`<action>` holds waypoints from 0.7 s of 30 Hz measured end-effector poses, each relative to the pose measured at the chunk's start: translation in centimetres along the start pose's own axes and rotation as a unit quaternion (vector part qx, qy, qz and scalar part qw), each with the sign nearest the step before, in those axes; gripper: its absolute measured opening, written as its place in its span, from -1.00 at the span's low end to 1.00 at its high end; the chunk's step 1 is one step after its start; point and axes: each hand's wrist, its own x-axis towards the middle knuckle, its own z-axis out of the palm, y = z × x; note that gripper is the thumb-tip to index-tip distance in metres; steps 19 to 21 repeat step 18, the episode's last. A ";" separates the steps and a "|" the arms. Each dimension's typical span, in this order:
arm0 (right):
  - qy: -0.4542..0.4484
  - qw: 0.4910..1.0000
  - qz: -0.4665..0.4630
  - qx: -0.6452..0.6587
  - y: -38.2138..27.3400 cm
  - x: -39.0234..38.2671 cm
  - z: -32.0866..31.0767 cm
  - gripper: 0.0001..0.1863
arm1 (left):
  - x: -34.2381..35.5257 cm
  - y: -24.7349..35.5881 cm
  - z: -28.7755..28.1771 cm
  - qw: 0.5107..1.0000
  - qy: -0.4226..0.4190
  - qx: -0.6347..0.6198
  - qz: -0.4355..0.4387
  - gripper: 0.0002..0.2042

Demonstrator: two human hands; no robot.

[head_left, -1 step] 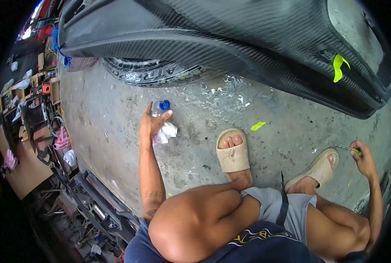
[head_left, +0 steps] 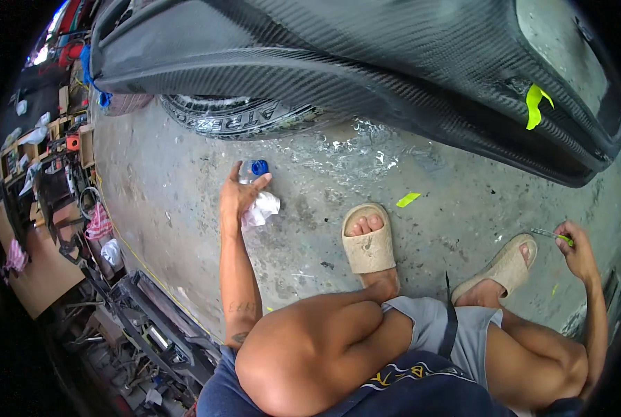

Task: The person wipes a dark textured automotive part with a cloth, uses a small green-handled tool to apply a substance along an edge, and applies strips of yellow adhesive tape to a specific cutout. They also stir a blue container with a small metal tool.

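Observation:
At the left my left hand [head_left: 235, 198] has its index finger and thumb around a small clear bottle [head_left: 248, 168] with a blue top [head_left: 259, 167]. Beneath the thumb a crumpled white cloth or tissue [head_left: 262, 208] sticks out from the same hand; the other fingers are mostly hidden. Off to the right, beside my knee, my right hand [head_left: 576, 244] is closed on a slim tool with a yellow-green handle [head_left: 566, 240]. Its thin greyish end [head_left: 543, 232] points left, above my sandal; the exact kind is too small to tell.
A large black carbon-weave car body part [head_left: 310, 69] spans the far side, with a yellow-green tape strip [head_left: 535, 105] on it. Under it lies a tyre [head_left: 241, 118]. Another tape scrap [head_left: 408, 200] is on the stained floor near my sandals [head_left: 370, 254]. Cluttered parts [head_left: 136, 326] line the left.

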 end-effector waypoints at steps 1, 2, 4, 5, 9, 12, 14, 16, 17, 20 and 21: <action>0.023 0.999 -0.017 -0.041 1.6 -0.7 -0.4 -0.78 | 0.5 2.0 0.8 0.999 0.014 0.043 0.007 0.10; 0.048 0.995 -0.033 -0.080 3.7 -1.4 -0.5 -0.76 | 0.8 4.1 1.1 0.996 0.032 0.088 0.010 0.01; 0.014 0.992 0.028 -0.121 4.6 -3.7 -2.0 -0.70 | -0.8 8.7 5.8 0.984 0.089 0.062 0.142 -0.06; -0.049 0.991 0.070 -0.101 4.2 -2.6 -1.5 -0.65 | -3.1 10.6 7.7 0.974 0.076 0.029 0.210 -0.09; -0.064 0.995 -0.077 -0.011 7.1 1.8 -1.2 -0.57 | -14.6 11.0 19.4 0.896 -0.231 0.010 0.379 -0.22; 0.062 0.994 -0.020 -0.084 6.1 1.3 -2.2 -0.78 | -20.3 10.4 24.9 0.755 -0.393 0.260 0.456 -0.31; 0.196 0.979 0.049 -0.040 8.6 -7.1 -2.0 -0.75 | -24.2 10.7 26.3 0.633 -0.440 0.405 0.492 -0.36; 0.280 0.942 0.175 0.064 6.8 -20.3 0.6 -0.68 | -27.4 10.7 25.2 0.522 -0.457 0.502 0.516 -0.41; 0.276 0.921 0.242 0.132 4.0 -25.8 0.5 -0.63 | -28.1 11.5 23.2 0.493 -0.448 0.533 0.522 -0.43; 0.286 0.915 0.247 0.140 1.5 -28.3 -0.9 -0.63 | -29.0 12.4 21.6 0.471 -0.442 0.552 0.527 -0.44; 0.286 0.915 0.247 0.140 1.5 -28.3 -0.9 -0.63 | -29.0 12.4 21.6 0.471 -0.442 0.552 0.527 -0.44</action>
